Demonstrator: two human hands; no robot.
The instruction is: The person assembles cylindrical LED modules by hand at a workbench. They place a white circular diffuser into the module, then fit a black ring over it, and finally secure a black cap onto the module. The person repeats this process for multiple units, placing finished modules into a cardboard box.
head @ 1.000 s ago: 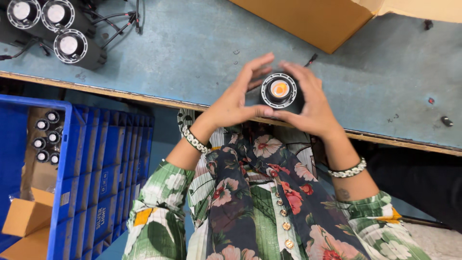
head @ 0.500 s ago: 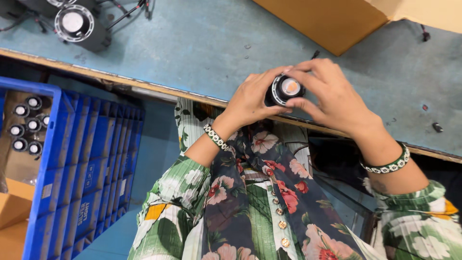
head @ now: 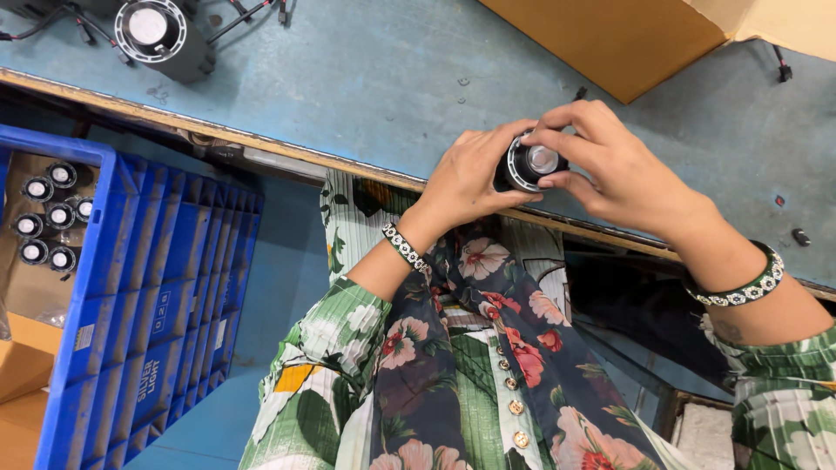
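Observation:
Both hands hold a small round black lamp unit (head: 529, 164) with a silver ring and a pale lens, just above the near edge of the blue-grey workbench (head: 366, 87). My left hand (head: 470, 178) cups it from the left and below. My right hand (head: 601, 161) grips it from the right, fingers curled over its top and rim. Each wrist wears a beaded black-and-white bracelet.
A similar black lamp unit (head: 155, 33) with wires sits at the bench's far left. A brown cardboard box (head: 627, 39) stands at the back. A blue plastic crate (head: 131, 305) on the left holds several small round units (head: 48, 218). A small dark screw (head: 801, 237) lies right.
The lamp's lens glowed orange earlier and is pale now. My hands have turned the unit and shifted right with it, the right hand closing further over its rim.

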